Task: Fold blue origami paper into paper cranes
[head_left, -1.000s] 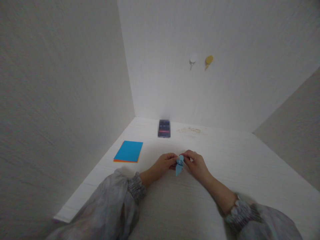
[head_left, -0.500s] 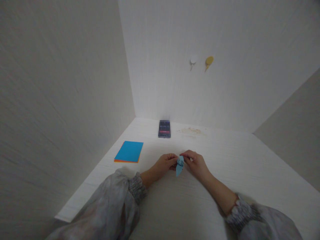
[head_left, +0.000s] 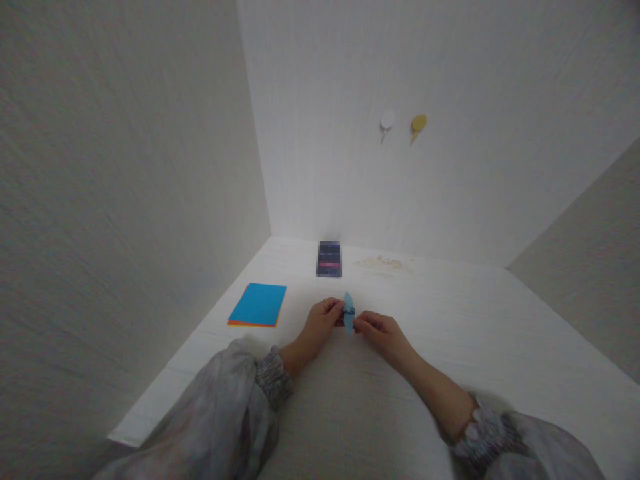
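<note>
At frame centre I see a small folded light-blue paper piece (head_left: 349,312), without readable writing, pinched between my left hand (head_left: 323,320) and right hand (head_left: 379,331), fingertips closed on either side. A blue-and-orange paper stack (head_left: 258,305) lies left.

The small folded piece (head_left: 349,312) at the frame's centre looks like thin, matt light-blue paper with sharp creases. The stack (head_left: 258,305) left of centre is smooth, matt paper too, blue on top, orange at its edge. The table (head_left: 500,333) is matt white with a faint wood grain. The walls look rough and textured. The sleeves (head_left: 220,413) at the bottom are soft grey cloth with gathered cuffs.
</note>
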### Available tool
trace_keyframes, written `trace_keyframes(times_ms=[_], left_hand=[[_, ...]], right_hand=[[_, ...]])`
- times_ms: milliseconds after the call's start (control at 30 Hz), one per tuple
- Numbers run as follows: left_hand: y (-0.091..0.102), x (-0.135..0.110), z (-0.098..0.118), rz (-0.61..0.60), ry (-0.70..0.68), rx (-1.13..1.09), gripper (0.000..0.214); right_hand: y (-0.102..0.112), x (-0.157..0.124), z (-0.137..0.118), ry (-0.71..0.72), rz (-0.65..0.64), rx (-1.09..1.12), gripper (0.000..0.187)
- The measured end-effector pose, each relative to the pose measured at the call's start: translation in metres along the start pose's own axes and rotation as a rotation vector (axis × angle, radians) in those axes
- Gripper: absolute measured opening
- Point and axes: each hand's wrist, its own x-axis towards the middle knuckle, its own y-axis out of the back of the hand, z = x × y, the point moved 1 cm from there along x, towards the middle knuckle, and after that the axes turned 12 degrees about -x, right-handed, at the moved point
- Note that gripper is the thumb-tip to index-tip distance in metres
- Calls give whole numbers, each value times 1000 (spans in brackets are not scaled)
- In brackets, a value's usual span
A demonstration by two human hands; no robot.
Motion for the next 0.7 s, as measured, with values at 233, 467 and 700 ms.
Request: trace_keyframes(times_ms=[233,467,700], left_hand=[[-4,-5,2,-92,38,-125,22],[-4,-7,6,-104,16,44,26],[-2,-5,4,-45,-6,122,19]], right_hand=[[-3,2,10,-179,-46,341,18],[2,2,9,-175,-58,517,13],[0,2,9,-173,-80,501,15]])
